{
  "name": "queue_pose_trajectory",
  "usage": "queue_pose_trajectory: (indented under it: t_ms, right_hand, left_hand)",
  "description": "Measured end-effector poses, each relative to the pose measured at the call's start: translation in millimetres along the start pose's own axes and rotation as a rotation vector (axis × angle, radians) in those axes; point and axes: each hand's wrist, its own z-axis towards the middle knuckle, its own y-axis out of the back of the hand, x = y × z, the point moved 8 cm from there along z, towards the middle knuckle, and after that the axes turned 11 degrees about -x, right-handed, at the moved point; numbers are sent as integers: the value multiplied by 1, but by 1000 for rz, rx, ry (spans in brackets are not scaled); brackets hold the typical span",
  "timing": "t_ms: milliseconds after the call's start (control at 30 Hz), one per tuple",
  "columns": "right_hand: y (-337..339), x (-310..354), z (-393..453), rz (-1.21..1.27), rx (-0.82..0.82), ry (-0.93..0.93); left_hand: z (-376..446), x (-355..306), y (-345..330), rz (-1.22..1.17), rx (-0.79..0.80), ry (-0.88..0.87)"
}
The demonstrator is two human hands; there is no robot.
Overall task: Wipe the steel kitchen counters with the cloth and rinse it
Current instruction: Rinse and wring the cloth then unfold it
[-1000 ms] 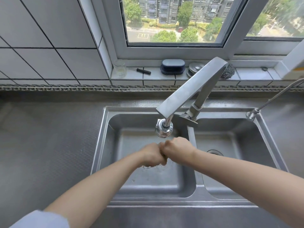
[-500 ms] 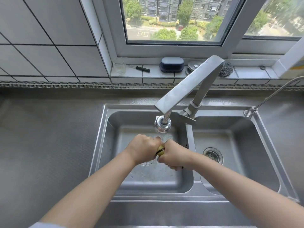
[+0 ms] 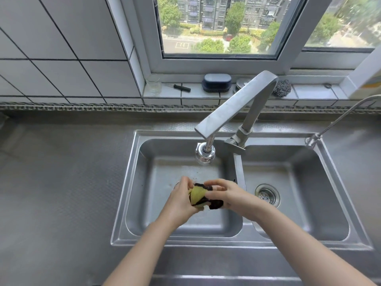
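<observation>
A crumpled yellow and dark cloth point(image 3: 199, 196) is held over the left basin of the steel double sink point(image 3: 132, 182). My left hand point(image 3: 181, 200) cups and grips it from the left. My right hand point(image 3: 223, 194) holds it from the right, thumb and fingers curled over its top. Both hands sit below and in front of the faucet head point(image 3: 204, 154). The steel counter point(image 3: 61, 182) stretches to the left of the sink.
The big steel faucet point(image 3: 237, 106) arches over the divider between basins. A thin second tap point(image 3: 329, 124) stands at the right. The right basin has a drain strainer point(image 3: 267, 195). On the window sill lie a glass jar point(image 3: 153, 85), a dark brush point(image 3: 216, 82) and a steel scourer point(image 3: 282, 88).
My hands were pressed together under the faucet head; they have come down and toward me, and have parted a little so the yellow and dark cloth shows between them.
</observation>
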Motion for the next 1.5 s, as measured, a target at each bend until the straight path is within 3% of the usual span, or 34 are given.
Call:
queue_pose_trajectory:
  t_ms: [100, 233, 433, 667, 767, 867, 967, 1033, 1100, 1167, 1267, 1400, 1500]
  right_hand:
    - [8, -4, -4, 145, -71, -39]
    - [5, -10, -14, 91, -116, -131]
    - [-4, 11, -27, 232, -42, -19]
    - [16, 32, -43, 393, -213, 20]
    - [23, 35, -49, 298, -264, 17]
    - [28, 44, -53, 328, -292, 25]
    - [24, 64, -64, 301, -177, 97]
    - [20, 79, -72, 133, -96, 211]
    - [24, 100, -80, -159, -152, 382]
    - [25, 125, -89, -418, -221, 546]
    - [25, 151, -106, -617, -245, 710]
    - [24, 170, -128, -684, -231, 865]
    - [24, 181, -138, -654, -276, 932]
  left_hand:
    - [-14, 0, 7, -290, -3, 113]
    - [-26, -6, 22, -655, -34, 207]
    - [-32, -12, 44, -712, -158, 252]
    - [-34, 6, 49, -1382, -243, 500]
    - [-34, 12, 50, -1524, -225, 574]
    - [-35, 17, 43, -1480, -154, 672]
    - [-36, 20, 35, -1336, -53, 666]
    - [-38, 16, 33, -1236, 21, 626]
    - [-38, 13, 35, -1050, 74, 533]
    - [-35, 9, 43, -828, 51, 400]
    - [-25, 8, 58, -610, -46, 308]
    - [-18, 3, 77, -484, -172, 272]
    - [-21, -15, 73, -463, -56, 187]
